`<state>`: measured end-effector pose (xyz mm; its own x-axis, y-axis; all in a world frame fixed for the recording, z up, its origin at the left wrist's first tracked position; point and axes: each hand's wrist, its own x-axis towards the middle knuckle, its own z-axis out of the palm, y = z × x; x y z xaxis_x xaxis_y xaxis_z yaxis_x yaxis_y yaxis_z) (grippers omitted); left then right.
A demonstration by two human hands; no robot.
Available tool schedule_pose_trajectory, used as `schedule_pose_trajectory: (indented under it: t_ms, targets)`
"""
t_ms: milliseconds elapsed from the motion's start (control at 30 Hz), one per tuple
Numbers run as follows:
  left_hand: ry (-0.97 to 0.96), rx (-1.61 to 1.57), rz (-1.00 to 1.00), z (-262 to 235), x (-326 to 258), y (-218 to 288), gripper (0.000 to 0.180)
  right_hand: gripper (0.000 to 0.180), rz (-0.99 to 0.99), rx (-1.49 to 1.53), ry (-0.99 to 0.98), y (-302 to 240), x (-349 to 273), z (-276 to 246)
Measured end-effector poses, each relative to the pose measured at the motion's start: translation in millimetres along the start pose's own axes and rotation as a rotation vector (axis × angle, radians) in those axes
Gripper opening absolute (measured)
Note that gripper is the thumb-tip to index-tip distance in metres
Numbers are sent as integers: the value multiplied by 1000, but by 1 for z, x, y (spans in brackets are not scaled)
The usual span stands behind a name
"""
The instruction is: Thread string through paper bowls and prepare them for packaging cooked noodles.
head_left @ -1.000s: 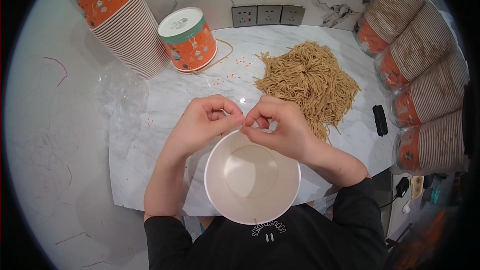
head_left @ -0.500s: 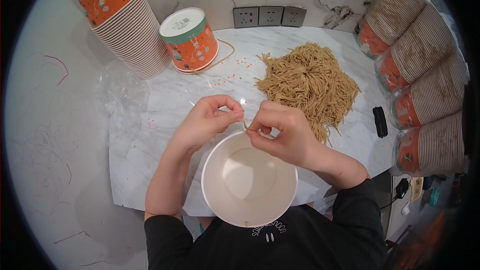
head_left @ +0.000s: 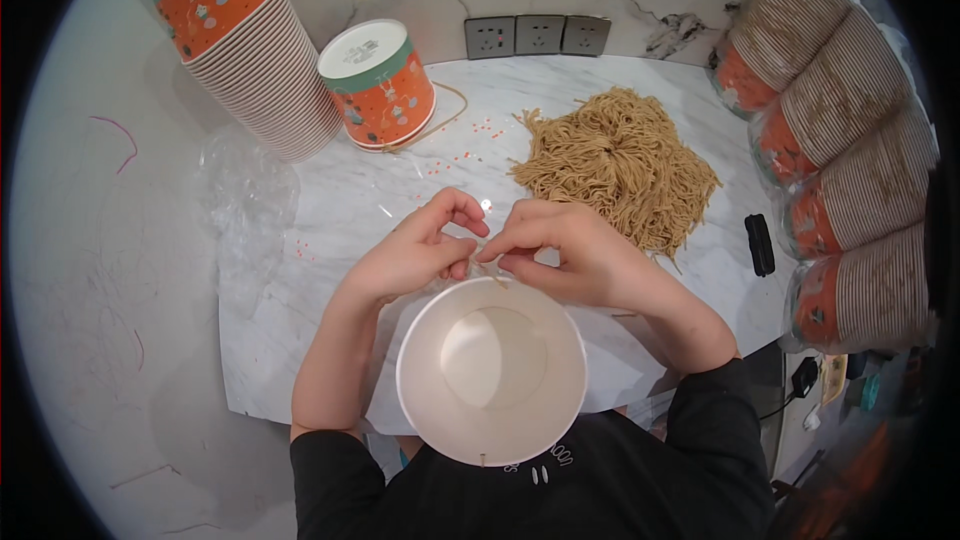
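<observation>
A white-lined paper bucket (head_left: 425, 400) tilts open-mouthed toward me at the table's front edge, against my shirt. At its far rim, a short tan cord (head_left: 497, 282) pokes over or through the wall; which one I cannot tell. My left hand (head_left: 410, 250) is just outside that rim, thumb and a lower finger closed at the cord, the upper fingers curled above. From the other side, my right hand (head_left: 580, 255) pinches close to the same cord; its fingertips partly cover it. Another bit of cord (head_left: 483, 459) shows at the near rim.
A pile of tan cords (head_left: 620, 165) lies beyond my right hand. Stacked buckets (head_left: 265, 70) and an upturned orange bucket (head_left: 385, 95) with a handle stand back left. Wrapped bucket stacks (head_left: 845, 70) line the right. A black object (head_left: 760, 245) and crumpled plastic (head_left: 245, 190) lie nearby.
The cord, pinched between both hands above the rim before, now sits at the rim with its end showing inside. The bucket has shifted slightly toward me, and my left fingers have opened somewhat.
</observation>
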<state>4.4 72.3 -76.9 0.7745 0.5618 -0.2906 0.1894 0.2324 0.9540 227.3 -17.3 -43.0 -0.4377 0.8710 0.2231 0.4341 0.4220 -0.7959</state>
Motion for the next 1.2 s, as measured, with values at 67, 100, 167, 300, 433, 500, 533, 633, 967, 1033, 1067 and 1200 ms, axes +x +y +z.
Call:
schedule_pose_trajectory:
  t_ms: [67, 100, 167, 300, 433, 500, 533, 633, 967, 1033, 1067, 1200]
  targets:
    - [25, -37, -7, 0, 2, 2, 27, 18, -2, 19, -4, 9, 0, 3]
    - [54, -25, 0, 0, 2, 3, 27, 16, -7, 41, -12, 11, 1, 5]
    - [87, -12, 4, 0, 3, 3, 27, 14, 199, 162, -17, 12, 7, 8]
    - [191, -7, 107, 9, 3, 3, 25, 20, 492, 365, -57, 34, 10, 18]
    - [336, 29, 237, 16, 2, 3, 25, 21, 542, 779, 7, 35, 14, 28]
    - [353, 2, 271, 20, 1, 3, 26, 20, 570, 867, -13, 34, 15, 29]
    - [368, -24, 309, 21, 1, 3, 26, 20, 571, 866, -11, 36, 14, 29]
    - [369, -65, 391, 26, 3, 3, 26, 18, 581, 1013, -7, 41, 12, 31]
    - [584, 138, 419, 24, 5, -1, 23, 10, 631, 1004, -77, 43, 11, 19]
    - [677, 378, 483, 27, 1, 4, 18, 9, 618, 1030, -114, 46, 11, 20]
    - [678, 378, 483, 27, 0, 5, 18, 11, 621, 1042, -113, 46, 11, 21]
    - [705, 556, 524, 32, -5, 10, 14, 7, 606, 977, -177, 40, 11, 17]
